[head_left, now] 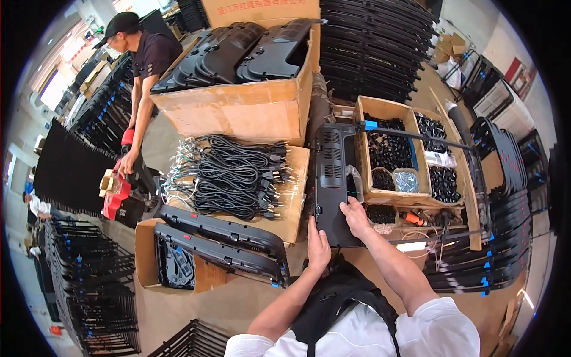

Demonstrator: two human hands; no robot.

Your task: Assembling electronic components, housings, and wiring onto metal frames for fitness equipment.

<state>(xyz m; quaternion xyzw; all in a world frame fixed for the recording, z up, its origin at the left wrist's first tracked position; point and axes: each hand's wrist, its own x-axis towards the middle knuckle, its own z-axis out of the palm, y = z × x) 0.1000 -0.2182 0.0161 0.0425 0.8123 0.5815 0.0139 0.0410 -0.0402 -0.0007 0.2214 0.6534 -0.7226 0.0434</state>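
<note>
A long black plastic housing [331, 178] with slotted vents lies lengthwise in front of me. My left hand [319, 247] touches its left edge near the close end, fingers stretched out straight. My right hand [355, 219] grips its right edge, thumb on the top surface and some fingertips hidden. Beside the housing's far end, a black bar [416, 134] with blue tape reaches right across the parts boxes. Under that bar stands a cardboard box [385, 198] of small black parts and silver screws. Bundled black power cords [238, 175] lie on cardboard to the left.
A large carton [238, 113] holds black plastic covers. Two curved black panels [226, 238] lean near a low carton [211, 279]. Black frames are stacked at the back [375, 47] and right. At left, a co-worker [151, 59] handles a red-and-black tool [119, 193].
</note>
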